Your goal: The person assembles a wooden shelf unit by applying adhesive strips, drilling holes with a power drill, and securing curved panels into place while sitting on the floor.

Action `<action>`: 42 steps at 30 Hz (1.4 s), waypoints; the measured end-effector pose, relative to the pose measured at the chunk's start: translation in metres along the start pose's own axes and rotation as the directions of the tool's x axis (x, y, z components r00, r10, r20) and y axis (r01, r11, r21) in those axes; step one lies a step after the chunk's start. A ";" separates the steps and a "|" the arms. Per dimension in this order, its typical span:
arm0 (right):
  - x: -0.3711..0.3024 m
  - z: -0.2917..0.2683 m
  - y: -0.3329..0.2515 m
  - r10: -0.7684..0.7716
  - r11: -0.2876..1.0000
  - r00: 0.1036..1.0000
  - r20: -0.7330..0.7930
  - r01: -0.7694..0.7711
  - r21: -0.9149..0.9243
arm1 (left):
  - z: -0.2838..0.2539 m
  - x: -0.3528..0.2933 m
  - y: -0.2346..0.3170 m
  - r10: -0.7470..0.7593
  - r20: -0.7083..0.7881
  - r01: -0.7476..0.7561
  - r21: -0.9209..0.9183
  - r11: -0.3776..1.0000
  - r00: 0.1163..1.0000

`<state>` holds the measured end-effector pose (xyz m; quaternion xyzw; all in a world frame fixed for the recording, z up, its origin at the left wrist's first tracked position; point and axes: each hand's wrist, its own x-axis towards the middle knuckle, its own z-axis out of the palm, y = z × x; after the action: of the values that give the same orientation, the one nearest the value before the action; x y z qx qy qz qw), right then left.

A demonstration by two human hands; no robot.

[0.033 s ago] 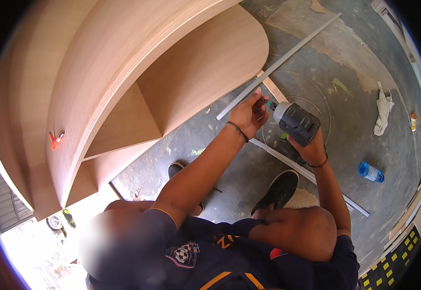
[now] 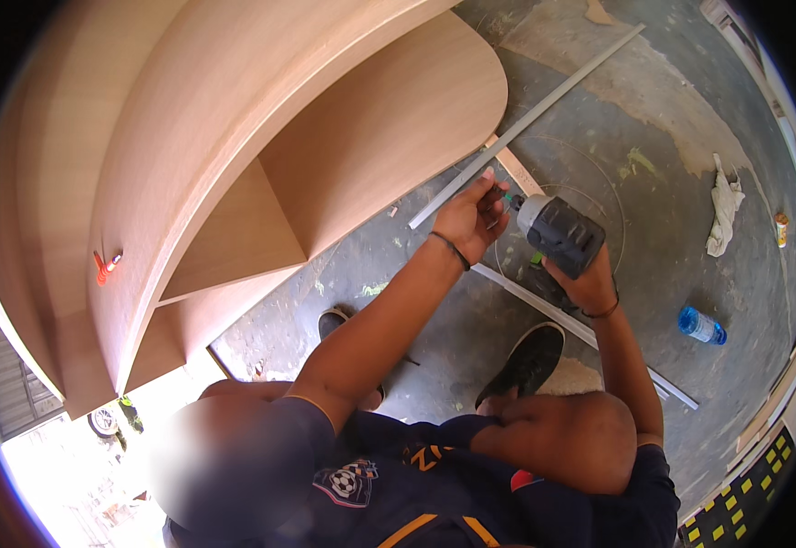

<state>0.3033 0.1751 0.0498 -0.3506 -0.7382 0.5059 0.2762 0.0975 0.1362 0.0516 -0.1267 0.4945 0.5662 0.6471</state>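
Note:
In my right hand point(image 2: 591, 288) is a dark grey and black cordless drill point(image 2: 564, 236), gripped by its handle, with its front end pointing left toward my other hand. My left hand point(image 2: 471, 217) is held up just beside the drill's chuck, its fingers curled together. A small green bit of something point(image 2: 507, 196) shows between the fingertips and the chuck; whether the fingers pinch it or a screw is too small to make out. Left of my hands stands a large curved light-wood cabinet point(image 2: 380, 137) with open compartments.
A long thin strip point(image 2: 544, 108) lies on the floor beyond my left hand, near a short wooden batten point(image 2: 514, 166). Metal rails point(image 2: 544, 303) lie below the drill. To the right are a blue bottle point(image 2: 701, 325), a white cloth point(image 2: 725, 205) and a small orange-and-white container point(image 2: 781, 230). An orange-red item point(image 2: 104, 267) rests on the cabinet.

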 end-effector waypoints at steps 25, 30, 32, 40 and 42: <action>-0.014 0.011 0.039 -0.162 0.985 0.985 -0.063 0.157 -0.073 | 0.027 -0.004 -0.006 0.099 0.030 -0.103 0.178 0.979 0.995; -0.028 0.011 0.056 -0.217 0.955 0.974 -0.065 0.198 -0.219 | 0.026 0.002 -0.017 -0.031 0.107 0.025 0.058 0.998 0.994; -0.031 0.010 0.063 -0.214 0.940 0.975 -0.061 0.189 -0.284 | 0.030 0.000 -0.016 -0.066 0.138 0.063 0.020 0.998 0.988; -0.038 0.010 0.063 -0.112 0.993 0.987 -0.115 0.107 -0.051 | 0.035 0.006 -0.024 -0.107 0.195 0.124 -0.074 0.990 0.975; -0.040 0.010 0.065 -0.101 0.994 0.988 -0.117 0.096 -0.045 | 0.035 0.007 -0.025 -0.109 0.216 0.127 -0.071 0.989 0.970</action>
<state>0.3352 0.1533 -0.0166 -0.3488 -0.7466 0.4551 0.3374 0.1353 0.1581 0.0531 -0.1219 0.3901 0.5573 0.7228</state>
